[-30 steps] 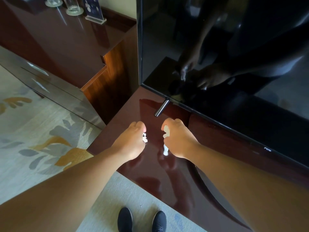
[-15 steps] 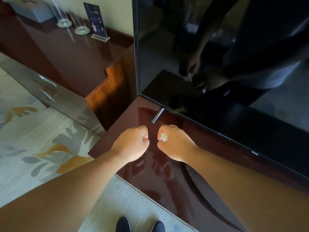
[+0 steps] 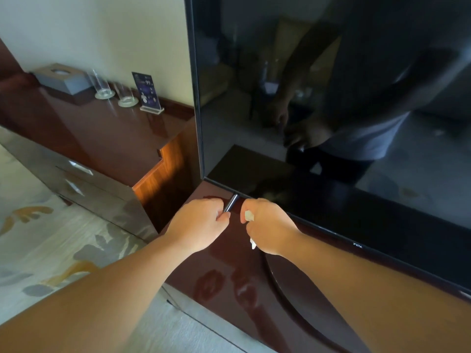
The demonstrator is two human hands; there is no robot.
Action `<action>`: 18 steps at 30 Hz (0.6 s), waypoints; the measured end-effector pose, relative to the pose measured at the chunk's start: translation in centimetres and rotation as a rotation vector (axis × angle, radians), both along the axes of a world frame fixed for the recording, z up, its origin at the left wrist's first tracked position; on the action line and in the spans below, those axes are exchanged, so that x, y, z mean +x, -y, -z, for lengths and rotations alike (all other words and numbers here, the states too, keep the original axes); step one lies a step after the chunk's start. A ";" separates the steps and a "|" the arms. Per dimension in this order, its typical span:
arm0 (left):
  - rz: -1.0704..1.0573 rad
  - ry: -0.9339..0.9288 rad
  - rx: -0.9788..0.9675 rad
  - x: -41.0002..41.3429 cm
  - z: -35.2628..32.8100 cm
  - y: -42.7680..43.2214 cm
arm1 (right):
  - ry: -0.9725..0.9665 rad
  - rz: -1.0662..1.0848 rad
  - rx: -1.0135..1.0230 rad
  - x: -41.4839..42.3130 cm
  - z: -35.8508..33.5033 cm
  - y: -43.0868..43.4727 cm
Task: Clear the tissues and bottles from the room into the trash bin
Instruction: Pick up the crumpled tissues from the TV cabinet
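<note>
Both fists closed over the glossy TV cabinet (image 3: pixel 254 289), tissue in the right.

Right hand (image 3: pixel 270 225) clenched on a white tissue (image 3: pixel 248 215), scraps showing at thumb and heel. Left hand (image 3: pixel 201 224) curled tight; contents cannot be told. Between them stands the metal TV foot (image 3: pixel 231 203), the television (image 3: pixel 331 110) directly behind. Further left: two glasses (image 3: pixel 104 86), a card stand (image 3: pixel 147 93), a grey tissue box (image 3: pixel 63 77).

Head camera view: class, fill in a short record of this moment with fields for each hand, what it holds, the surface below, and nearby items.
right hand: fist closed on white tissue
left hand: closed, contents not visible
surface: glossy dark cabinet top
behind hands: television on metal leg
far left: tissue box, two glasses, sign card
</note>
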State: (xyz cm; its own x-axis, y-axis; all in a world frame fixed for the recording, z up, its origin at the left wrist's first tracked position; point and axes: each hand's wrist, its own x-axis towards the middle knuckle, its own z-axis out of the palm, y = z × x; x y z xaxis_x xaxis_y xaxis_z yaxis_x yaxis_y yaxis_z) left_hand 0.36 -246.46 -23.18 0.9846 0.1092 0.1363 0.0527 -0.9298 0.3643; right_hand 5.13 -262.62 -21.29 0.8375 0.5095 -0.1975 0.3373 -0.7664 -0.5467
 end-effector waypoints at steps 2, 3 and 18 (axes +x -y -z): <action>0.020 0.015 -0.005 0.2 -1.0 0.2 | 0.035 0.015 -0.004 -0.7 -1.2 0.2; 0.036 0.024 -0.008 0.3 -1.4 0.3 | 0.053 0.030 0.003 -1.0 -1.8 0.3; 0.527 0.171 -0.099 -1.6 -8.7 2.7 | 0.282 0.355 0.004 -10.4 -9.3 3.0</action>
State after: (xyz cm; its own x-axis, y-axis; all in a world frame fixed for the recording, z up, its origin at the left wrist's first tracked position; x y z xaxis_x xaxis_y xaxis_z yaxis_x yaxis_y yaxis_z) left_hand -1.27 -249.21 -14.52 0.8743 -0.3710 0.3129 -0.4770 -0.7756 0.4135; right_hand -5.29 -265.66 -12.02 0.9812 0.1816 0.0647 0.1903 -0.8597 -0.4741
